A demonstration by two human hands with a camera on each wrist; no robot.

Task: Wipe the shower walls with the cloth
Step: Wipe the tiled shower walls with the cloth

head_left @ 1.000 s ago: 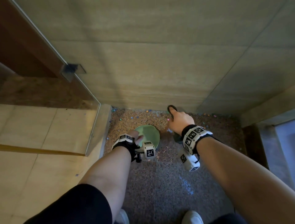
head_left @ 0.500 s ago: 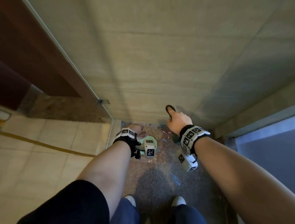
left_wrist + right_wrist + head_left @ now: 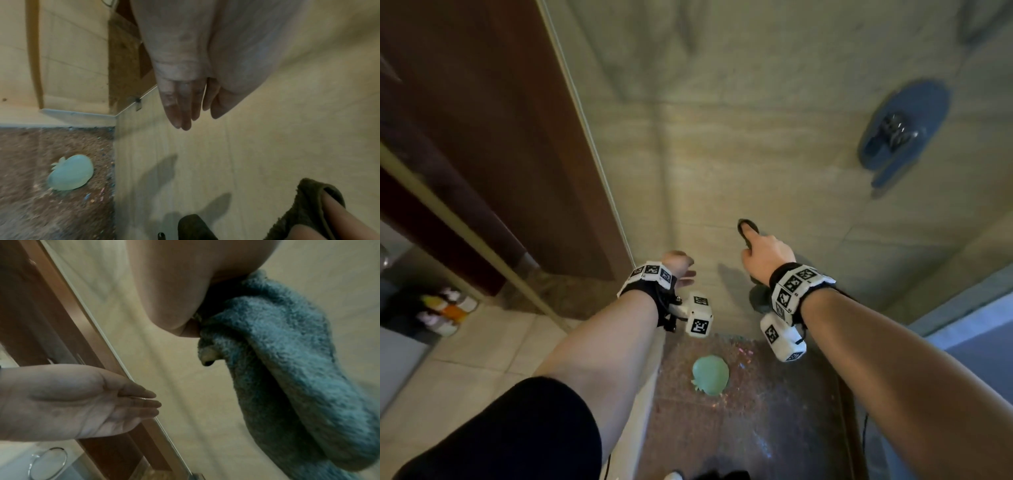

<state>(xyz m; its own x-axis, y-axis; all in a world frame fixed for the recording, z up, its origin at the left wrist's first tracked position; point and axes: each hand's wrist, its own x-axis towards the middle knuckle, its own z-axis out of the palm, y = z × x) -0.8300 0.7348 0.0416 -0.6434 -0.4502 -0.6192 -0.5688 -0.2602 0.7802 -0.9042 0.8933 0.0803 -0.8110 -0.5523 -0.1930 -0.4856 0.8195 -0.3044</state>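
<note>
While left hand (image 3: pixel 678 270) hangs loose, right hand (image 3: pixel 768 255) clutches cloth (image 3: pixel 287 369).

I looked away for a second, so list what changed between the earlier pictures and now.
The left hand let go of the pale green strawberry-shaped dish, which lies on the speckled brown shower floor, and rose with fingers straight beside the beige tiled wall. The right hand also rose up the wall. It holds the dark fluffy cloth as before.

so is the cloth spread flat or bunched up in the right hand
Bunched: the cloth hangs in thick folds from the right hand.
</note>
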